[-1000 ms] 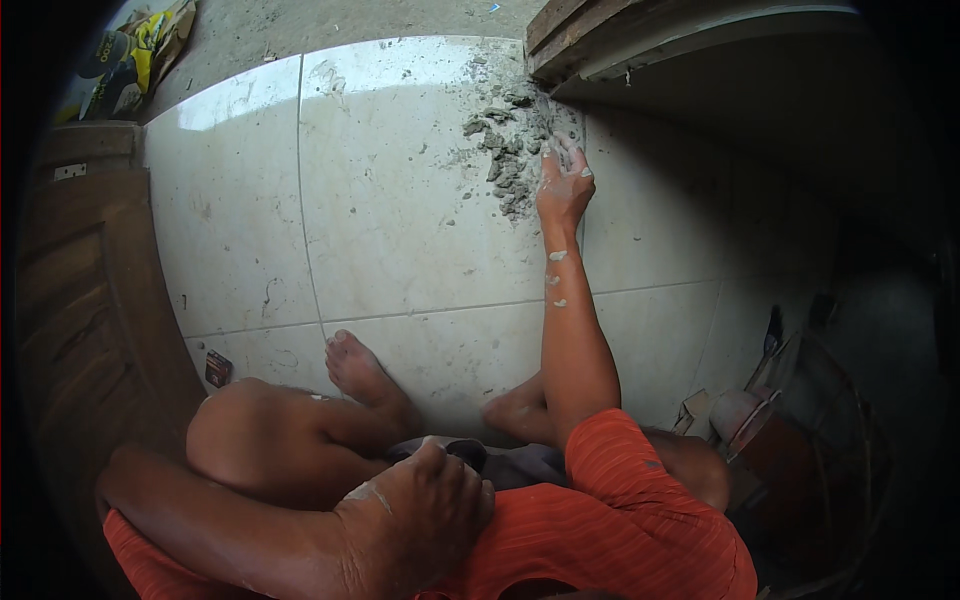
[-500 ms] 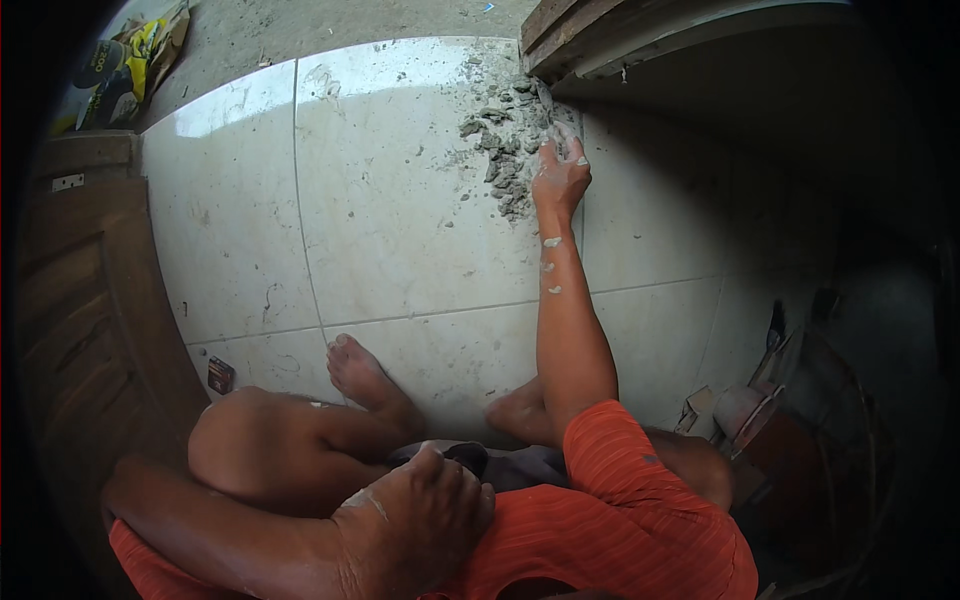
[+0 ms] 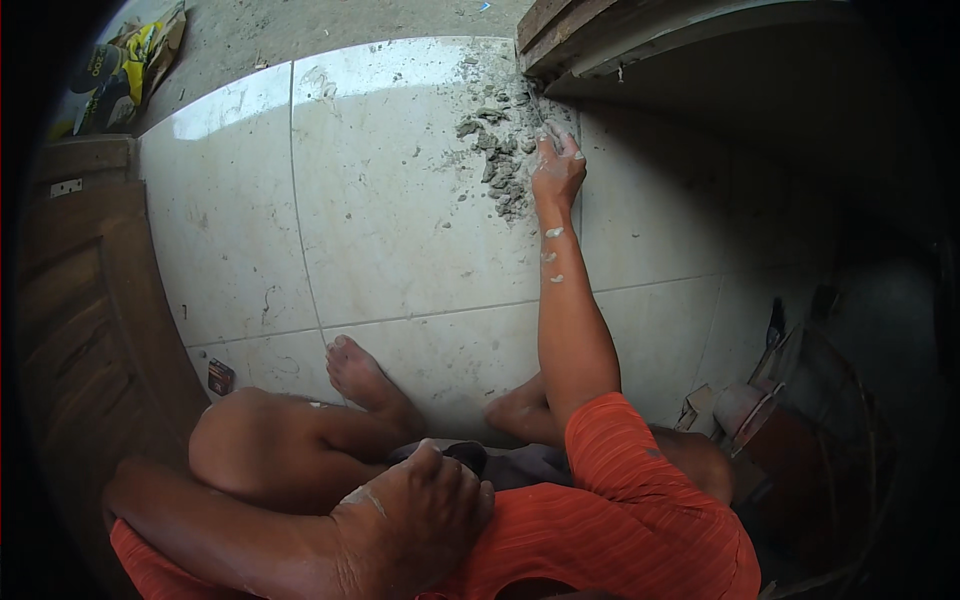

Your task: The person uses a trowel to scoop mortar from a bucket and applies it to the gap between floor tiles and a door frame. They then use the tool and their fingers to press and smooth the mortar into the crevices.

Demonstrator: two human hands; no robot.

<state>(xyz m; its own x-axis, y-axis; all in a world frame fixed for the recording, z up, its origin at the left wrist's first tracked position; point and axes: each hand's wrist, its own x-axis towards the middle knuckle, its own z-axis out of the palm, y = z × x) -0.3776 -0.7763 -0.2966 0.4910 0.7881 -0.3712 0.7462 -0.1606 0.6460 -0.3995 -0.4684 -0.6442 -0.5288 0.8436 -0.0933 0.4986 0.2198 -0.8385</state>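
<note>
My right hand point(image 3: 559, 172) reaches out over the tiled floor point(image 3: 400, 240) to the foot of a wooden door frame point(image 3: 560, 45). Its fingers are pinched together, and a thin greyish strip point(image 3: 535, 100) shows just beyond their tips; its kind is unclear. Beside this hand, to the left, lie crumbled lumps of grey mortar point(image 3: 500, 165). White smears mark both hands and the right forearm. Close to my body, my left hand point(image 3: 425, 515) rests curled over my lap, its palm hidden. A dark shape point(image 3: 468, 457) shows just past its knuckles.
A panelled wooden door point(image 3: 80, 290) stands along the left. Beyond the tiles, rough concrete holds a yellow and black bag point(image 3: 125, 70). A small dark packet point(image 3: 221, 376) lies near my left knee. Tools and a reddish container point(image 3: 770, 430) crowd the shadowed right side.
My right hand has shifted very slightly, with the wrist turned a little. The strip at its fingertips sits a bit further left. My left hand stays where it was.
</note>
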